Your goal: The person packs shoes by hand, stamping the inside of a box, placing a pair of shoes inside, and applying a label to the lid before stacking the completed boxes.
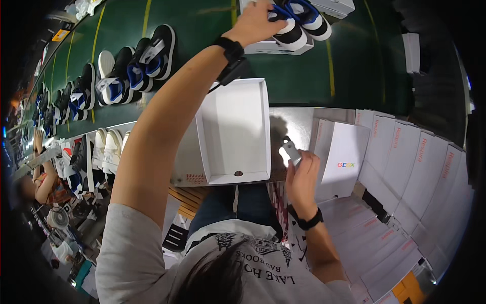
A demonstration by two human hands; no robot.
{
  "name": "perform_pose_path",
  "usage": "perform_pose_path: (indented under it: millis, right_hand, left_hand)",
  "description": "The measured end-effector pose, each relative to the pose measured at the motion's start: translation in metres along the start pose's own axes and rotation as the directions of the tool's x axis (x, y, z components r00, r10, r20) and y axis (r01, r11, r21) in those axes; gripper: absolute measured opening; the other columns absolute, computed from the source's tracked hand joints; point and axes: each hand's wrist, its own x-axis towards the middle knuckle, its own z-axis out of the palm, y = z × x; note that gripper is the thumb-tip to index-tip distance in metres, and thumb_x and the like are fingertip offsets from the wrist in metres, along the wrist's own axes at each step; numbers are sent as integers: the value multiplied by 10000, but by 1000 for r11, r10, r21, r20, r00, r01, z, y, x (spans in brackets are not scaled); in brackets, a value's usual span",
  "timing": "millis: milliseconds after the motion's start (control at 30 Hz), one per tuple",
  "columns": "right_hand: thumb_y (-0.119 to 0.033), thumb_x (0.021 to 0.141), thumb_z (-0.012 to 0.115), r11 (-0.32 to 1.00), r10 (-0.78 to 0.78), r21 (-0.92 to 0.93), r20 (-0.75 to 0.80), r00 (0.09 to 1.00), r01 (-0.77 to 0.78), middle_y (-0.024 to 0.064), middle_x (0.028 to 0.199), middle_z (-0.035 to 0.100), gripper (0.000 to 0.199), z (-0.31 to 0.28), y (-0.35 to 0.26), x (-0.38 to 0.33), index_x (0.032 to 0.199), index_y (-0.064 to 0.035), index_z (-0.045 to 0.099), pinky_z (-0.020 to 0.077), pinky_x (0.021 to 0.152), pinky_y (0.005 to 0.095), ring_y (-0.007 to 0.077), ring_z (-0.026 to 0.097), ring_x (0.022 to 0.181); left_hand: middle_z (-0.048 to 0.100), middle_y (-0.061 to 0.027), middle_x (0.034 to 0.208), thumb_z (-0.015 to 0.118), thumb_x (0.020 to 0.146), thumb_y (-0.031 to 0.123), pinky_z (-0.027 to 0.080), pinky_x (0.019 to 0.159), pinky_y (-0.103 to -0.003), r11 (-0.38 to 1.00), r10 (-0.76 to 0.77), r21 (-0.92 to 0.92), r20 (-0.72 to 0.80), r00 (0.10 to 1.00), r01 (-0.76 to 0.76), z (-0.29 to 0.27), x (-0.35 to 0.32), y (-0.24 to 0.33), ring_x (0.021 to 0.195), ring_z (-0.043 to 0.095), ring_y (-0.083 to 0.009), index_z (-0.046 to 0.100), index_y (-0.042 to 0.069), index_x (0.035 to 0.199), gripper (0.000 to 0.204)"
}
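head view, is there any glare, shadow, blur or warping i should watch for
In the head view, the stacked white boxes bow toward the black rim; in the head view, the metal tabletop shows bright glare and a dark shadow near the small grey tool in the right hand; in the head view, the person at far left looks soft.

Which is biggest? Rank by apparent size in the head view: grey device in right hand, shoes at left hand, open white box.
1. Open white box
2. Shoes at the left hand, cut off by the top edge
3. Grey device in the right hand
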Motion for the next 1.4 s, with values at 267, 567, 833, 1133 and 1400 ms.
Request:
perform_pose_path:
  millis: [267, 567, 833, 1133, 1400]
  right_hand:
    - [-125, 825, 563, 797, -604, 215, 298, 739, 564, 115, 1001, 537, 278, 83, -89, -34, 1072, 3, 556, 441, 855, 349, 257, 525, 964]
    - [-173, 839, 536, 683, -659, -14, 417, 625, 730, 51, 934, 533, 222, 138, -100, -36, 1013, -43, 580, 436, 810, 291, 193, 517, 925]
    - [11, 812, 541, 948, 167, 214, 288, 943, -233, 236, 1017, 511, 314, 57, -41, -7, 1118, 62, 496, 401, 827, 474, 399, 503, 930]
    - [-153, 833, 710, 995, 100, -10, 127, 987, -99, 250, 1140, 512, 560, 15, -13, -17, 1283, 38, 438, 467, 817, 446, 385, 564, 951]
    - [-137, 1032, 316, -19, 365, 622, 733, 574, -783, 242, 977, 606, 398, 116, -1, -33, 1382, 3, 189, 620, 648, 374, 293, 695, 712]
  left_hand:
    - [443, -238, 1267, 684, 786, 265, 439, 997, -496, 837, -161, 546, 209, 964, 21, 7, -51, -37, 1221, 457, -439, 518, 165, 1289, 539]
    - [584, -202, 1130, 646, 863, 211, 504, 910, -442, 881, -58, 471, 220, 974, -54, 24, -48, -55, 1044, 609, -377, 597, 94, 1191, 352]
    - [652, -229, 865, 688, 827, 244, 513, 803, -461, 912, 228, 341, 43, 973, -229, -19, -28, -58, 866, 635, -400, 652, 36, 977, 259]
    - [598, -185, 814, 677, 846, 202, 477, 635, -449, 901, 310, 322, -13, 951, -289, -118, -107, -14, 738, 592, -407, 579, -3, 854, 227]
    - [597, -202, 953, 675, 814, 94, 506, 645, -440, 979, 97, 182, 10, 995, -97, -116, -242, 15, 767, 601, -421, 523, 19, 832, 170]
